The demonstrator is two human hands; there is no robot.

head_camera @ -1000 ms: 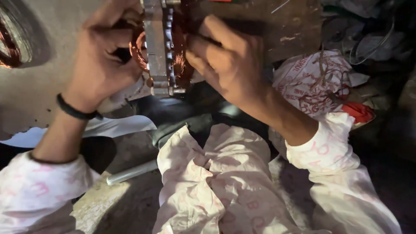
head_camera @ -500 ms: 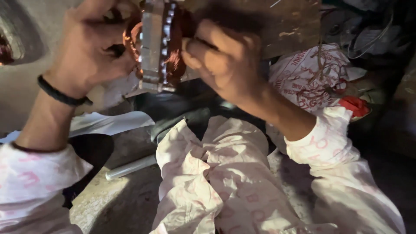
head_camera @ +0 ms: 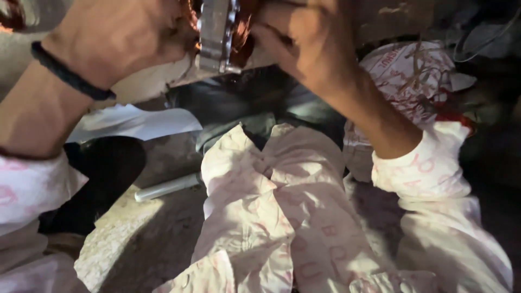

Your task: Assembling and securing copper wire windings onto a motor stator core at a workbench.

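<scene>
At the upper left of the frame, the left hand (head_camera: 116, 35), a dark band on its wrist, is curled against the left side of one metal stator core (head_camera: 217, 35) with copper windings, cut off by the top edge. At upper centre the right hand (head_camera: 304, 40) clasps its right side. Since earlier, both hands and core have risen. Open room lies below, above the patterned cloth (head_camera: 282, 217) and one grey rod (head_camera: 165, 187).
</scene>
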